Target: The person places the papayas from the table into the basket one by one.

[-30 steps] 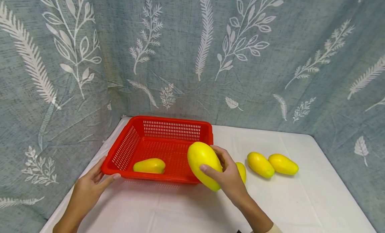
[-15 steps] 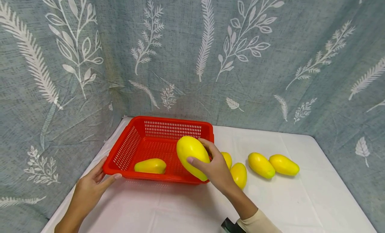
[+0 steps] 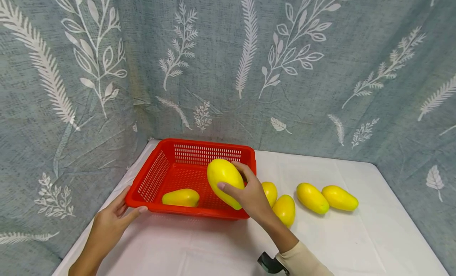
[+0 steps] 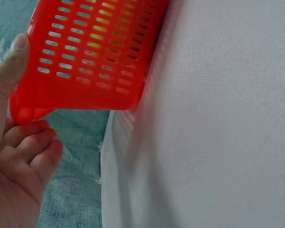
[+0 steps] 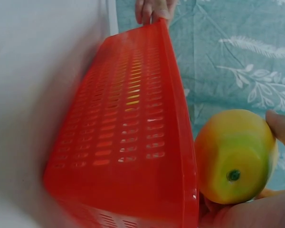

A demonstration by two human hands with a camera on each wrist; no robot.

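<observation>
A red plastic basket [image 3: 210,143] with slotted walls stands on the white-covered table. My left hand [image 3: 108,226] grips its near left corner; in the left wrist view the thumb lies on one side of the rim and curled fingers [image 4: 38,142] on the other. My right hand [image 3: 251,195] holds a yellow papaya [image 3: 221,179] over the basket's right part, thumb on the near side. The right wrist view shows this fruit's greenish stem end [image 5: 233,175] just beyond the basket's rim. Another papaya [image 3: 181,197] lies inside, near the front wall.
Several more papayas lie right of the basket: one [image 3: 270,192] partly behind my right forearm, one [image 3: 285,210] beside it, and a touching pair [image 3: 312,198] farther right. A patterned curtain [image 3: 213,70] encloses the back and sides. A dark device [image 3: 270,263] sits by the right sleeve.
My right hand has carried the papaya leftward over the basket, uncovering the nearer loose papayas. The left hand keeps its hold on the corner.
</observation>
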